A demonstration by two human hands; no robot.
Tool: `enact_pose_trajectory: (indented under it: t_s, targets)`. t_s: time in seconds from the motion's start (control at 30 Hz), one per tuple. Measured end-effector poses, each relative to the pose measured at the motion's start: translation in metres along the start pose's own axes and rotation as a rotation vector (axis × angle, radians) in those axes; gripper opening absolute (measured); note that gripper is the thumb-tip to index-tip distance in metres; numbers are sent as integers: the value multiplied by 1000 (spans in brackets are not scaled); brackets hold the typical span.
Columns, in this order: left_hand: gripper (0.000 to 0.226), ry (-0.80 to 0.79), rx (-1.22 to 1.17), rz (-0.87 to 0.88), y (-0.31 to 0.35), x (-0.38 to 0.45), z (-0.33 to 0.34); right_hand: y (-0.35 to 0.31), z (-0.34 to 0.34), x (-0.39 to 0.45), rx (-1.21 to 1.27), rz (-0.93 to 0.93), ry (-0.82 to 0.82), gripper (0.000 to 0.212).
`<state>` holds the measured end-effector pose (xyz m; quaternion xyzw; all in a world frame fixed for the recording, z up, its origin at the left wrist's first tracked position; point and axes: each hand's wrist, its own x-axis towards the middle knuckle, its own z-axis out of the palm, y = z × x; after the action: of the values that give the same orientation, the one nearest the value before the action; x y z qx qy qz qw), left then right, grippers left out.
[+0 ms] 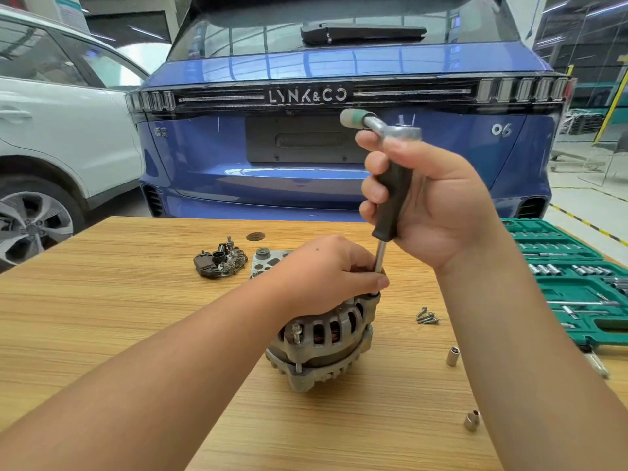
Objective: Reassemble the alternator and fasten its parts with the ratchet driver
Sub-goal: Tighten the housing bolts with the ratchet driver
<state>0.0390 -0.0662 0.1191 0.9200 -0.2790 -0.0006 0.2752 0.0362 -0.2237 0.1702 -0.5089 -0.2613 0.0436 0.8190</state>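
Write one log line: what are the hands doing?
right hand grips driver | left hand steadies shaft on alternator | screws loose

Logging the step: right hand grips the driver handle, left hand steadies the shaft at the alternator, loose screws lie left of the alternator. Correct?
Not quite. In the head view the loose screws lie right of the alternator, not left. The rest stands: right hand grips the driver handle, left hand steadies the shaft.

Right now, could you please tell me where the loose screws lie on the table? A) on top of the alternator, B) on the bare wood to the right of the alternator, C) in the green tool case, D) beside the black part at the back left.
B: the small pile of screws lies on the wood right of the alternator.
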Motion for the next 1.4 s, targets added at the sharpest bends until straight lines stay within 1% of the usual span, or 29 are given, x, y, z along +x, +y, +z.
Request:
enact_pose_trajectory:
  t_s: [0.03,0.07,0.1,0.17,0.23,0.33,0.37,0.43,0.47,0.5,0.53,0.57,0.63,0.73,0.77,0.83,0.9,0.93,1.0,1.03,1.07,1.1,1.17,1.2,1.27,1.33,1.4]
  targets:
    - [25,4,-13,-1,-1,-1,0,0,-1,-1,43,23,-77,39]
    - [26,7,-21,-2,-1,-1,0,0,-3,-1,79,27,-120,40]
    - [25,9,-24,-4,-1,-2,0,1,-5,0,108,21,-133,39]
    - [22,7,-25,-10,-1,-2,0,3,-4,0,142,-7,-108,34]
    - [23,6,-28,-18,-1,0,0,7,-2,1,128,-113,-91,30]
    - [27,0,-31,-24,-1,-1,0,14,4,0,-111,-378,-80,34]
    - [28,0,-32,-22,-1,-1,0,16,4,1,-162,-428,-95,36]
    - [29,6,-33,-21,-1,-2,0,16,4,3,-126,-411,-147,39]
    - [30,6,-31,-24,-1,-3,0,14,3,3,-43,-363,-196,33]
    - [30,5,-27,-27,-1,-2,0,12,2,3,33,-325,-231,32]
    - [30,3,-21,-30,-1,-2,0,11,0,2,67,-298,-249,41]
    - [29,3,-15,-32,-1,-2,0,11,-3,2,68,-285,-244,45]
    - [28,6,-18,-34,-1,-1,0,11,-3,3,42,-275,-177,36]
    - [26,10,-15,-32,-1,-1,0,10,3,4,39,-199,-76,31]
    - [25,6,-11,-32,-1,0,0,10,8,3,1,-198,-23,26]
    - [22,-7,-15,-26,-1,0,0,11,11,2,-167,-259,153,8]
    - [21,-9,-2,-13,-1,1,1,9,9,4,-253,-271,303,21]
    - [22,-5,5,-8,-1,1,1,8,7,3,-232,-229,311,22]
    - [22,3,-10,-16,-3,2,1,3,5,1,-96,-144,151,5]
    - [22,5,-20,-26,-4,1,1,2,5,1,-40,-134,80,18]
    - [21,8,-28,-32,-5,1,1,5,6,1,-34,-160,31,30]
    - [20,12,-35,-34,-5,1,1,9,10,0,-99,-248,18,37]
    - [19,17,-40,-30,-5,1,2,18,15,1,-270,-437,37,43]
    - [19,20,-39,-27,-5,1,2,22,16,2,-311,-479,23,44]
    - [17,30,-41,-24,-5,1,2,22,16,1,-244,-450,-28,47]
    - [16,38,-48,-25,-6,1,2,18,12,1,-72,-354,-111,46]
    - [15,40,-51,-30,-6,1,2,15,10,-1,9,-282,-170,41]
